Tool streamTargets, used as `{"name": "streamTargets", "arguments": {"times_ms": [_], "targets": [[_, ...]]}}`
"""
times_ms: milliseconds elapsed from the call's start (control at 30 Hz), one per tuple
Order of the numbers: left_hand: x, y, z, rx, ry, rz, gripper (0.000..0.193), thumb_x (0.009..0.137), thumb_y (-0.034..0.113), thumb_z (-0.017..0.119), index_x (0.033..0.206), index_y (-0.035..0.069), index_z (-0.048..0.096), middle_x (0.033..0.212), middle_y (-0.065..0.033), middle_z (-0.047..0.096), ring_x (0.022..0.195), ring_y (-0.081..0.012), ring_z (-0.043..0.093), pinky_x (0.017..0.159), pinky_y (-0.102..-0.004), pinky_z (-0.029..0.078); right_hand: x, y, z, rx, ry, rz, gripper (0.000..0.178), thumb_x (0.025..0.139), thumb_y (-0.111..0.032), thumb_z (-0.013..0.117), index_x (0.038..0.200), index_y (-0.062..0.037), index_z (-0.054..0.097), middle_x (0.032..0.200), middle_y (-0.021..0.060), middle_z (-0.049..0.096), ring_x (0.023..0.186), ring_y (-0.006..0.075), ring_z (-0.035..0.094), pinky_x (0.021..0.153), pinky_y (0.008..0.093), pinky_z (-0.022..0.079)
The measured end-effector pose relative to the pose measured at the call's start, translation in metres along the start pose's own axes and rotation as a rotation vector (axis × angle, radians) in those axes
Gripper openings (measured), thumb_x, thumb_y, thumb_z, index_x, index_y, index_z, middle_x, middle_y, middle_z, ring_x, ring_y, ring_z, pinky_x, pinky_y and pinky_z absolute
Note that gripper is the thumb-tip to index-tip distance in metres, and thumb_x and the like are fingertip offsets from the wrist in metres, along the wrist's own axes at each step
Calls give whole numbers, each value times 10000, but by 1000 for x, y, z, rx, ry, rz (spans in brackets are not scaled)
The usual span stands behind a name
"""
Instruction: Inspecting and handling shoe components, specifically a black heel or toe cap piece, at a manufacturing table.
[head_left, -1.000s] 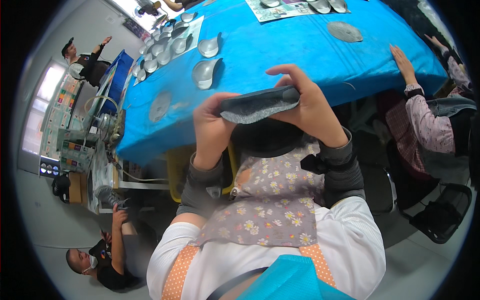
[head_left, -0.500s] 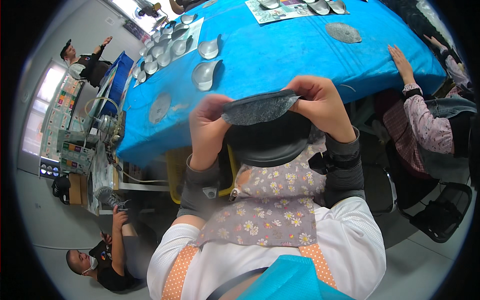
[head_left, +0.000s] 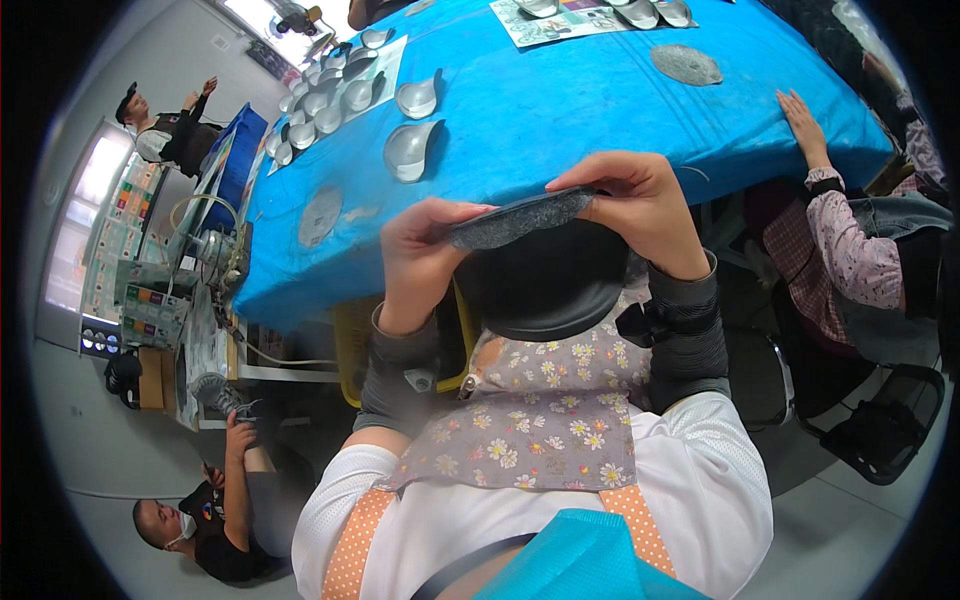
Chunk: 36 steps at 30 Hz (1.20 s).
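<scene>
In front of my chest I hold a dark grey, speckled felt-like pad (head_left: 525, 218) with a curved lower edge. My left hand (head_left: 425, 245) pinches its left end between thumb and fingers. At its right end my right hand (head_left: 640, 205) grips it, thumb below and fingers along the top edge. Just beneath the pad is a smooth black rounded form (head_left: 545, 290) above my lap; I cannot tell whether the two touch. The pad's far side is hidden.
A blue-covered table (head_left: 560, 110) lies ahead, with several shiny curved metal pieces (head_left: 408, 150) at left. Flat grey ovals (head_left: 686, 65) lie on it. A yellow crate (head_left: 350, 350) stands below. Another person's hand (head_left: 803, 125) rests at the right edge; more people are at left.
The pad has tilted, so less of its speckled face shows. My left fingers have shifted inward over its end, and my right fingers reach farther left along the top edge.
</scene>
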<state>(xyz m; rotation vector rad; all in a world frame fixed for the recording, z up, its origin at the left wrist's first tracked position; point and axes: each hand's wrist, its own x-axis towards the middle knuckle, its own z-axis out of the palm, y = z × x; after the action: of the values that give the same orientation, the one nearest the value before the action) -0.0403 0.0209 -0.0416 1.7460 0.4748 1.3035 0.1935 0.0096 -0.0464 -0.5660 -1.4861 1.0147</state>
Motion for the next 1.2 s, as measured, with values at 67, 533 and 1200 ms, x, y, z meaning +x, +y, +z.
{"name": "streamTargets", "arguments": {"times_ms": [67,533,1200], "targets": [[-2,0,-8,-2,-27,-64,204,785,-104,609,979,-39,612,978,-149,660,940,-206,630,823,-275,500,-1,-2,-4,59,-26,24,146,793,33,627,935,35,663,861,47,668,803,79,600,723,205,479],[5,-6,6,-78,-78,-17,171,757,-88,646,913,-19,639,980,-170,650,918,-225,624,815,-309,490,3,9,-2,-82,-144,-103,138,766,39,661,900,8,665,877,61,672,815,102,609,719,229,476],[22,-6,12,374,-77,295,244,688,-40,720,920,14,674,883,-101,667,786,-185,616,670,-277,479,9,11,14,-153,-15,-284,127,729,39,672,847,-6,656,795,68,621,728,154,589,640,241,447]]}}
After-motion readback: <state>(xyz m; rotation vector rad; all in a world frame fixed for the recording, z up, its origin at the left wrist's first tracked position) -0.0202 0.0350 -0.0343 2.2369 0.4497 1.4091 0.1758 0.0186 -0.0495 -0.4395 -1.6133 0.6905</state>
